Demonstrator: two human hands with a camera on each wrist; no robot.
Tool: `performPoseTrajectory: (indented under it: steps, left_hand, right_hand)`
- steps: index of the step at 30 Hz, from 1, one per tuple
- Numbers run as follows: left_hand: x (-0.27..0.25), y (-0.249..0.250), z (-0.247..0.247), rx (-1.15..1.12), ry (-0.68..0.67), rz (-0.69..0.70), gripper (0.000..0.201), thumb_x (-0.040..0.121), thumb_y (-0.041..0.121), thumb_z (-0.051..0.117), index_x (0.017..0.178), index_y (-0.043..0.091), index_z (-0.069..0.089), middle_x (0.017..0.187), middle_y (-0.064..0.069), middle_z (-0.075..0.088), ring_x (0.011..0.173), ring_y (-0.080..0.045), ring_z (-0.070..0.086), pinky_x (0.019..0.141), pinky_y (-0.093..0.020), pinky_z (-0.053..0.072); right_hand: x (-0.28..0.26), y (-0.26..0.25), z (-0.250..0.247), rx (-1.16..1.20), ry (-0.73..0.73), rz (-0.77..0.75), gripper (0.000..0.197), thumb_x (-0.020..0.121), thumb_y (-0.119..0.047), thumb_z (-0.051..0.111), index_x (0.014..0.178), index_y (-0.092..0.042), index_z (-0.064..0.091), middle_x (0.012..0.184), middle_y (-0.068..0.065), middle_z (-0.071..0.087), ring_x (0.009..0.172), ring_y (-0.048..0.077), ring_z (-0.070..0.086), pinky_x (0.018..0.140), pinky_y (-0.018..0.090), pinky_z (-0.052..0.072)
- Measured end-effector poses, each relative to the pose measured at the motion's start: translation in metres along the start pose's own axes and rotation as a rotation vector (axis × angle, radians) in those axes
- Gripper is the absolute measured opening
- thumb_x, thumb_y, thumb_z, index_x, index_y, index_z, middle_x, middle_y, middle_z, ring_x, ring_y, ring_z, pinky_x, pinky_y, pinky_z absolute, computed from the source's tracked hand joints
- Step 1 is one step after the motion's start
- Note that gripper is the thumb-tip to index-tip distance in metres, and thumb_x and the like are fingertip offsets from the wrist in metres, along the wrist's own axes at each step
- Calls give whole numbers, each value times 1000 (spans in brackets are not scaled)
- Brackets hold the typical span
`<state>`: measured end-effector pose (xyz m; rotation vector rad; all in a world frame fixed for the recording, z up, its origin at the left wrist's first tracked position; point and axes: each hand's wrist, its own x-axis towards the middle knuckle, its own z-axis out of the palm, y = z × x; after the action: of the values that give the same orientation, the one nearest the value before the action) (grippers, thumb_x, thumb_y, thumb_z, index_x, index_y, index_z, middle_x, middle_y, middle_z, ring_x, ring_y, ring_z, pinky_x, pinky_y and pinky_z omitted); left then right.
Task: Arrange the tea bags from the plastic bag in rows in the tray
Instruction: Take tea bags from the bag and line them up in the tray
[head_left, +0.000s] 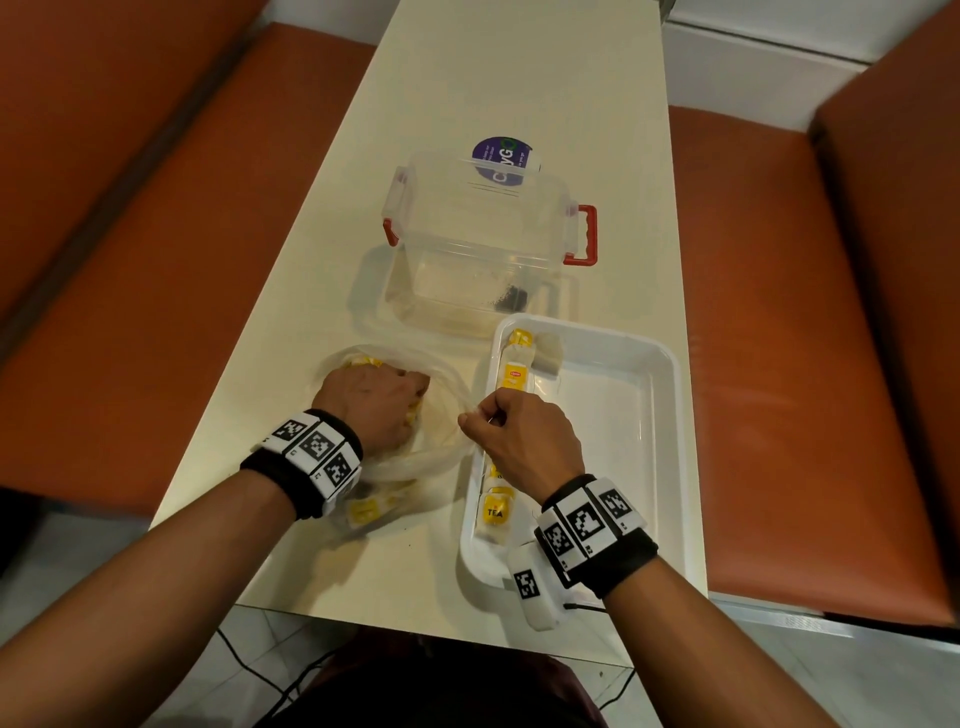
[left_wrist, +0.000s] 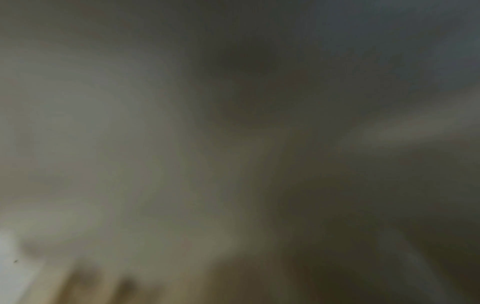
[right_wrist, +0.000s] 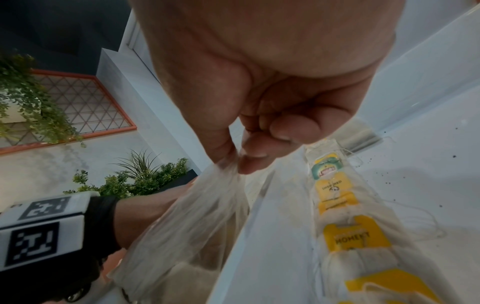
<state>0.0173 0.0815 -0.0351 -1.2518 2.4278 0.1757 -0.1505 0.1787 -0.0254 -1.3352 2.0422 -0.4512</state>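
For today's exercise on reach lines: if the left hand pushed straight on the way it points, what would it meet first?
Likely the tea bags inside the plastic bag, where the left hand is buried; depth unclear.

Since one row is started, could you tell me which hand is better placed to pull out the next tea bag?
Probably the left hand: it is already inside the plastic bag among the tea bags, while the right hand pinches the bag's edge, holding it open beside the tray.

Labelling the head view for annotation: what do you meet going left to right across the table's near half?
Left hand inside the plastic bag → right hand pinching the bag's edge → row of tea bags → bare floor of the white tray.
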Motion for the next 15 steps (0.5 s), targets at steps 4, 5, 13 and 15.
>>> performPoseTrajectory:
  steps: [4,5,13,15]
  left_hand:
    - [5,-1,2,-6,-27,4,55,88,44,58,139,33,42,126,1,60,110,-24,62,74,-33,43]
    - [5,-2,2,-18,-39,6,54,86,45,59,136,33,45,124,1,60,108,-24,61,74,-33,44]
    - [9,-10,-4,-62,-137,47,50,80,48,69,124,35,49,115,8,65,95,-20,58,73,-31,41]
    - [11,-14,-6,-63,-189,55,54,77,53,72,123,36,50,113,8,65,94,-19,58,76,-31,44]
  right_hand:
    - [0,-2,0,0,0,0,26,89,-53,62,72,-35,52,68,-15,57,74,10,57,63,28,39]
    - [0,-2,0,0,0,1,27,89,-53,62,71,-35,52,68,-15,57,74,10,57,63,28,39]
    - [0,0,-1,-6,-8,-12,24,90,-51,62,74,-35,53,69,-15,57,73,9,56,60,28,36]
    - [0,0,0,-7,-10,-17,24,90,-51,62,75,-35,54,68,-14,57,73,11,57,61,28,37]
